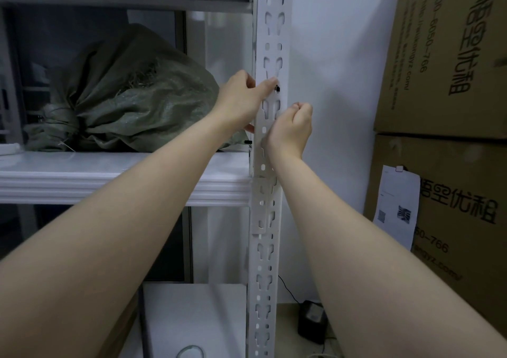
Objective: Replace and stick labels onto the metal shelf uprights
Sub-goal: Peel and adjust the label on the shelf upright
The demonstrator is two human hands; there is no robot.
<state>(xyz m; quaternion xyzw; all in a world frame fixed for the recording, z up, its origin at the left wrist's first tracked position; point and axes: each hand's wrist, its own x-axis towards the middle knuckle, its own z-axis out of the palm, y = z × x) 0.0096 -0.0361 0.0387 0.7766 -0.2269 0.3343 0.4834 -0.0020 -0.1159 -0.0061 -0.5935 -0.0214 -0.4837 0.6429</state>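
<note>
Progress on the labelling looked partial at best. Both hands were at the white perforated metal upright (270, 56) on the shelf's right front corner. The left hand (241, 97) gripped that post from its left edge. Its thumb lay stretched across the front face, the tip just beside a small black tab (277, 88), and the other fingers curled round behind. The right hand (292, 127) sat just lower against the front face, fingers curled tight toward the palm. Whatever they pinched, if anything, was hidden by the hand itself.

No printed label could be made out between the hands. Lower, where the white metal shelf board (109, 176) met the post, a pale rectangular patch (259, 206) lay flat over the slots. It was possibly a label already stuck, though it could as well have been a bracket.

By my judgement the spot near the thumb was the one in hand, either peeling or pressing. The slotted lengths above and below showed bare, so most of the sticking seemed left to do. A grey-green woven sack (131, 91) sat on the board beyond the left hand, and brown cardboard boxes (450, 56) stood stacked to the right.
</note>
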